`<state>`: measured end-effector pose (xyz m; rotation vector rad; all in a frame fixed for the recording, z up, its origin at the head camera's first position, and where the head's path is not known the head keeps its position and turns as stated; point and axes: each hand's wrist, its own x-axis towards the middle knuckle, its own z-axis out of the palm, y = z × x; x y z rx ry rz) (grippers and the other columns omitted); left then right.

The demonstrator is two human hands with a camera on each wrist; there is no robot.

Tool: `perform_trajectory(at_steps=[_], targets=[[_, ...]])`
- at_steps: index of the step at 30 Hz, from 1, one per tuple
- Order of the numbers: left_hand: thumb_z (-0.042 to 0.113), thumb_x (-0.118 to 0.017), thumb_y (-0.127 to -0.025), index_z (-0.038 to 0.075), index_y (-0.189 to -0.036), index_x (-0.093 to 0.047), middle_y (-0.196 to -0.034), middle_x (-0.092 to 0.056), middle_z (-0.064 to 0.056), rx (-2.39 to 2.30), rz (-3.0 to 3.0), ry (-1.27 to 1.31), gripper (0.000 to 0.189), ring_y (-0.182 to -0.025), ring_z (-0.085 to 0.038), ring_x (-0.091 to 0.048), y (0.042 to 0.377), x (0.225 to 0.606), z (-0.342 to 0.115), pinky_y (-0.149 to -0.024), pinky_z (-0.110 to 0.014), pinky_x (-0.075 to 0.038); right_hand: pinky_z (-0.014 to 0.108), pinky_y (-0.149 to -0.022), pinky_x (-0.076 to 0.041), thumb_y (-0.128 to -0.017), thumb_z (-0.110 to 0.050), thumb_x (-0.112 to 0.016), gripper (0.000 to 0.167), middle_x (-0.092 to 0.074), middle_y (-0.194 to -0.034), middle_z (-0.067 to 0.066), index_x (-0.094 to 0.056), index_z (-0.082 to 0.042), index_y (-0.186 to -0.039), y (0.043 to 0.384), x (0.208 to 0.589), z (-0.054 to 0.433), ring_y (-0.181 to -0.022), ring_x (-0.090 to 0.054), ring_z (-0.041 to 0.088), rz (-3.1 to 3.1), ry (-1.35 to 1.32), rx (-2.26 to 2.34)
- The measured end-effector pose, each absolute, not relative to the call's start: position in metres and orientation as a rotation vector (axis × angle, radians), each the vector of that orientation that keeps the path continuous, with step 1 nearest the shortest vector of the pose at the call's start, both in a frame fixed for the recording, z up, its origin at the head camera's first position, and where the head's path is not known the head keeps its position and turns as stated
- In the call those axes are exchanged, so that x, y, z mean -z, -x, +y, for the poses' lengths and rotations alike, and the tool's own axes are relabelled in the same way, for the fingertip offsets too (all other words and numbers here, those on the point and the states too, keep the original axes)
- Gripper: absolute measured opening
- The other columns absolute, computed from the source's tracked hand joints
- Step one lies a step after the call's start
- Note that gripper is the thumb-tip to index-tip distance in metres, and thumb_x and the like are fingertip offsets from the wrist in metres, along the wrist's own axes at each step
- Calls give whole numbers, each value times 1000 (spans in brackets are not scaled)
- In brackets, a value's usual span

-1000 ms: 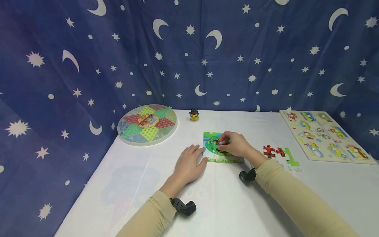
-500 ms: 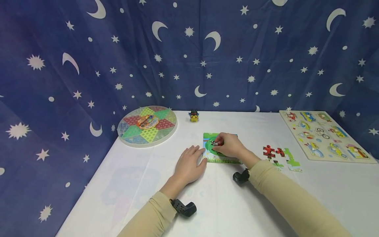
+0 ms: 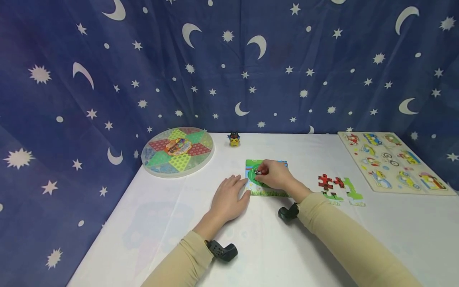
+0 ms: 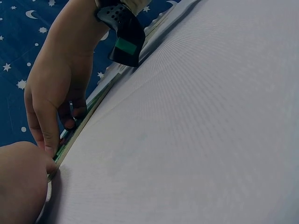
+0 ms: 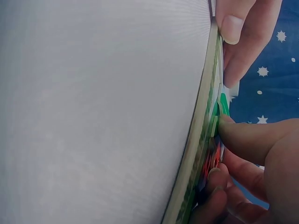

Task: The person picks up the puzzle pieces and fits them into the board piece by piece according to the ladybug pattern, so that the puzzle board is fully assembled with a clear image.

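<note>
A small jigsaw puzzle board with a green picture and a grass border lies flat on the table. My right hand is over it and pinches a puzzle piece with grey and red on it, low against the board's left half. In the right wrist view the thumb and fingertips meet close to the board's surface; most of the piece is hidden by them. My left hand rests on the table with relaxed fingers, its fingertips and thumb touching the board's left edge.
Several loose puzzle pieces, red and green, lie right of the board. A wooden vehicle puzzle is at the far right. A round Chinese checkers board lies back left, and a small yellow figure stands near the curtain.
My right hand has moved left across the puzzle board with the pinched puzzle piece, uncovering more loose pieces behind its wrist. The left hand has stayed at the board's edge.
</note>
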<state>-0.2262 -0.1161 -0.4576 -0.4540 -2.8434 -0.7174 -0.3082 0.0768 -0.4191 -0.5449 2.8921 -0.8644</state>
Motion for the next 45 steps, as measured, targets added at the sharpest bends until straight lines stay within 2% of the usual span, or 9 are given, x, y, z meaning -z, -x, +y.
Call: perform_trajectory(at_steps=[11, 19, 25, 45], targets=[[37, -53, -104, 11, -145, -58, -153, -51, -13, 713, -2857, 450, 49, -147, -31, -38, 227, 456, -115, -124, -45, -23, 37, -74, -50, -93, -28, -78, 34, -61, -93, 4, -61, -5, -111, 309, 416, 77, -80, -56, 21, 2871, 465, 834], [36, -54, -104, 11, -145, -59, -153, -50, -13, 728, -2857, 443, 48, -147, -31, -37, 227, 456, -115, -125, -45, -22, 37, -75, -51, -91, -33, -80, 37, -62, -89, 4, -61, -5, -106, 309, 416, 78, -79, -57, 21, 2870, 389, 829], [36, -54, -104, 12, -146, -58, -153, -50, -13, 720, -2870, 431, 48, -148, -31, -36, 225, 456, -115, -125, -44, -22, 35, -70, -50, -90, -36, -80, 39, -61, -84, 4, -62, -5, -103, 309, 419, 77, -75, -56, 20, 2896, 374, 803], [37, -54, -105, 12, -146, -58, -153, -50, -13, 727, -2865, 427, 48, -148, -30, -36, 226, 457, -115, -125, -44, -22, 34, -66, -49, -87, -41, -82, 39, -61, -83, 5, -64, -7, -95, 311, 418, 75, -75, -57, 22, 2931, 309, 797]])
